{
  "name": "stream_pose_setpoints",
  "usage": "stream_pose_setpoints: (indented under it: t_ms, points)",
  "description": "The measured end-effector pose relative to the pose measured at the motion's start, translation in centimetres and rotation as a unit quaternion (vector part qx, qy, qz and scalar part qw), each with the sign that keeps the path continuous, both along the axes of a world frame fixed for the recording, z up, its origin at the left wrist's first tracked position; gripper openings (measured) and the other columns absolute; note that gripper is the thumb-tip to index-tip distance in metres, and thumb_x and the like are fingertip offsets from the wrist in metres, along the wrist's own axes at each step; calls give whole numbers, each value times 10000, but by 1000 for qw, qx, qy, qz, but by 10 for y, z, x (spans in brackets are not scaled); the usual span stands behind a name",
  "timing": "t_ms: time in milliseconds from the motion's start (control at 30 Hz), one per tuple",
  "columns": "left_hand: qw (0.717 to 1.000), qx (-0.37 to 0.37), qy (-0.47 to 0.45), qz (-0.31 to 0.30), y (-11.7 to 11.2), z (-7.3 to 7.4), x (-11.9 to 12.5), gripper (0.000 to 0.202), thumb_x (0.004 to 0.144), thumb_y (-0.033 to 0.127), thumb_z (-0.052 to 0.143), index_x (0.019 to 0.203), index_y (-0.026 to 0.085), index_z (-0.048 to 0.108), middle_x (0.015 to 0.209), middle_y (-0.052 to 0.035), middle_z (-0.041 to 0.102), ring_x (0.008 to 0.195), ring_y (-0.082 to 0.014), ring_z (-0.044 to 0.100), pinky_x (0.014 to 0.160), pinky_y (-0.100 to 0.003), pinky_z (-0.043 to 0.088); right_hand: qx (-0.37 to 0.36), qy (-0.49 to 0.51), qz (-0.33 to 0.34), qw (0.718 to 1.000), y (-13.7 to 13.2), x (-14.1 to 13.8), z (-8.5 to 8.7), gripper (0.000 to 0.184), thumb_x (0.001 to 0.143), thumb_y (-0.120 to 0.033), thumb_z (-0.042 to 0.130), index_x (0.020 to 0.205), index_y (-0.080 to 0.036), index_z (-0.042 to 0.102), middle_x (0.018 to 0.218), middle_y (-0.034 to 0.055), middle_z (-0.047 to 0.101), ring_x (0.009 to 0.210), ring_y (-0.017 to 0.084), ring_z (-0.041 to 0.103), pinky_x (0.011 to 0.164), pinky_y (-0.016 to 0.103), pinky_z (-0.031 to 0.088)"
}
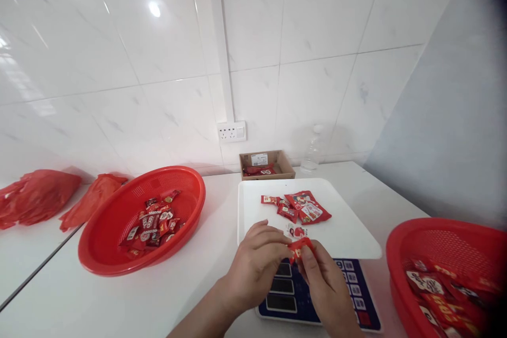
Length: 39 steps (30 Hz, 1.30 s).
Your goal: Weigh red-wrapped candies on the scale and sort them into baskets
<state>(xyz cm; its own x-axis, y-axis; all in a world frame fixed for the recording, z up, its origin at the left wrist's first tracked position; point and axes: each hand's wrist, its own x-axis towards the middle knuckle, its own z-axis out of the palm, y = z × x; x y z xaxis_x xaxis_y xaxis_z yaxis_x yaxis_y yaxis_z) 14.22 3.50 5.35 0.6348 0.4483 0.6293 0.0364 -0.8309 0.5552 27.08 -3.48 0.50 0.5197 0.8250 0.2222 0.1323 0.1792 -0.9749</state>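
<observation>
My left hand (259, 251) and my right hand (319, 269) meet over the front edge of a weighing scale's white pan (348, 222). Between their fingertips is a small red candy packet (300, 248) with yellow print, pinched from both sides. Just behind it on the pan lies a white packet with a red picture (297, 231). Farther back are several small red packets (287, 212) and a larger red pouch (309, 207). Below my hands shows the scale's blue panel (360, 296) with dark displays and buttons, partly covered by my hands.
A red plastic basket (190, 222) holding several wrapped sweets (152, 222) stands at left. Another red basket (400, 237) with packets is at right. Behind the scale are a cardboard box (285, 169) and a clear bottle (311, 153). Red plastic bags (43, 195) lie far left.
</observation>
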Motion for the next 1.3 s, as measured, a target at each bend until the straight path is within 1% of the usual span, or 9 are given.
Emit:
stream_pose_setpoints:
  t_ms: [133,200,333,467,600,800,1033,1200,1300]
  points:
    - [979,-187,36,67,-6,-2,4,164,847,306,509,945,187,566,904,-48,629,840,-160,572,742,-273,468,11,-24,-53,998,0,-4,4,287,850,-463,439,755,-212,543,591,-25,513,528,124,470,486,224,416]
    - [971,-217,80,68,-9,-2,6,196,837,360,513,866,172,560,805,-28,594,726,-144,541,641,-243,441,23,-40,-51,998,-2,-6,4,277,858,-446,427,753,-214,538,569,-35,493,484,113,423,458,217,389]
    - [968,-225,105,42,-11,0,8,274,899,328,383,729,167,524,713,2,523,658,-114,477,599,-217,378,43,-45,20,998,-4,-8,5,278,861,-435,415,714,-214,500,592,-35,474,507,116,406,464,218,372]
    - [963,-243,115,-8,-12,0,8,274,896,316,389,699,169,508,709,12,502,655,-104,455,601,-205,360,13,-60,70,996,-4,-7,7,382,842,-497,394,589,-212,406,534,-52,366,496,111,361,458,224,331]
    - [959,-260,110,-13,-13,-2,9,304,895,347,379,666,167,468,680,22,454,636,-102,417,588,-205,340,3,-71,66,995,-5,-6,7,407,835,-507,394,555,-214,356,518,-59,314,481,102,326,445,218,299]
    - [955,-276,104,-37,-14,0,9,312,893,365,385,661,164,446,672,23,439,629,-99,400,582,-203,328,46,-117,24,992,-7,-7,1,365,857,-422,417,565,-208,374,531,-57,340,487,99,354,459,213,301]
    - [967,-239,89,-18,-14,0,8,295,900,327,373,664,165,447,692,11,457,654,-109,420,608,-215,332,61,-111,74,989,-3,-2,5,430,853,-529,359,568,-208,385,519,-57,330,459,95,331,423,214,293]
    - [964,-254,79,11,-13,0,7,316,895,372,372,676,161,458,679,12,451,639,-110,413,594,-219,326,52,-127,12,990,-3,-2,3,410,890,-446,336,558,-209,373,491,-49,371,447,98,365,421,212,301]
    - [957,-276,88,0,-12,-3,9,353,874,444,392,681,157,461,643,23,432,605,-105,381,557,-219,307,45,-160,-6,986,-3,-5,1,378,893,-378,370,555,-207,380,486,-49,391,443,95,380,424,206,301]
